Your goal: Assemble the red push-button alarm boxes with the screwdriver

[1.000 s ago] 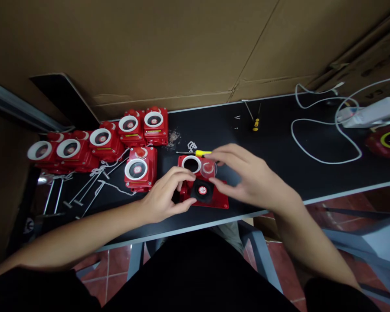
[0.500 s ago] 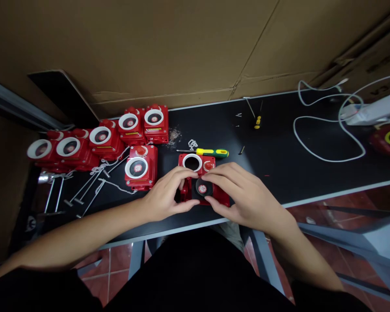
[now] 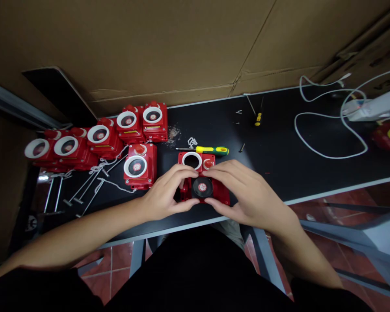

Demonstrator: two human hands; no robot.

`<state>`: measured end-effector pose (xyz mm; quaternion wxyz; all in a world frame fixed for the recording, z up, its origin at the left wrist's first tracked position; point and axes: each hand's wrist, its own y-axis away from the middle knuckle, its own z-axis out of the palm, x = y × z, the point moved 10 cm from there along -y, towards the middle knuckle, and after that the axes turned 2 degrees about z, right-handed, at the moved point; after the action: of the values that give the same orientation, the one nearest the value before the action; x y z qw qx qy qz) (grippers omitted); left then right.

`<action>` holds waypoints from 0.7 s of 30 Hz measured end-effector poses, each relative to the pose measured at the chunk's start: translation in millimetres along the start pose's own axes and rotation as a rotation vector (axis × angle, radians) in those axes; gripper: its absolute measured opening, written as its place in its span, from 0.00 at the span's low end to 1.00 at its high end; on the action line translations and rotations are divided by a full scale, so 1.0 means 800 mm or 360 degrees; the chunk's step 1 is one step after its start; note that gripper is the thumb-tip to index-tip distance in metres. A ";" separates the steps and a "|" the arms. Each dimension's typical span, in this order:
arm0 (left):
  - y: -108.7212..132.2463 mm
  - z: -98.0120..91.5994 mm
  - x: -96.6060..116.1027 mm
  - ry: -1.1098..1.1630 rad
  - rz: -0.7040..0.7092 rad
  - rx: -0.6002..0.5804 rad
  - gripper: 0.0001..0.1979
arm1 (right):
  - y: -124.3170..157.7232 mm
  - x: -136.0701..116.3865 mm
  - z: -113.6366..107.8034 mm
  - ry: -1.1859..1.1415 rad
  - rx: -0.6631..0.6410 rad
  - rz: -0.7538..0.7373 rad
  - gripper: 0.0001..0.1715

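Between my two hands is a round black disc with a red-and-white label at its centre. My left hand curls its thumb and fingers at the disc's left edge; my right hand does the same at the right edge. Behind and under it lies an opened red alarm box, whose red cover bears a white ring with a dark opening and a small red knob. My hands hide much of this box. A screwdriver with a yellow-green handle lies just beyond it.
Several finished-looking red boxes with white rings stand to the left, beside metal hammers on cords. Small screws, a yellow-handled tool and a white cable lie to the right. Cardboard rises behind the black table.
The black disc looks turned flatter toward me, showing more of its face. My hands keep their places around it. The view has shifted slightly.
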<state>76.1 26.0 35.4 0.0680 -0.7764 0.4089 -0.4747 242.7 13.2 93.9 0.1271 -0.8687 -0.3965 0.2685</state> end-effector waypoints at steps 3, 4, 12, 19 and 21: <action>0.001 0.000 -0.002 0.0031 -0.0008 0.0007 0.29 | 0.000 0.041 -0.021 -0.0011 0.0113 0.0192 0.19; 0.002 0.000 -0.003 0.0040 -0.0014 0.0008 0.30 | 0.000 0.059 -0.026 0.0006 0.0162 0.0258 0.16; 0.011 -0.006 0.020 -0.0279 0.0186 0.0173 0.41 | -0.009 0.115 0.029 -0.0028 -0.0243 0.0265 0.13; 0.036 0.028 0.112 -0.0319 0.1227 -0.0187 0.06 | -0.028 0.098 0.053 0.0024 -0.0472 0.0223 0.14; 0.039 0.048 0.116 -0.0383 0.1219 -0.0375 0.10 | -0.032 0.098 0.054 0.0022 -0.0480 0.0212 0.15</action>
<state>108.8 -70.2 63.0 0.1976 -0.6206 0.7088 -0.2710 244.6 89.7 40.5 -0.0201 -0.9041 -0.3728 0.2078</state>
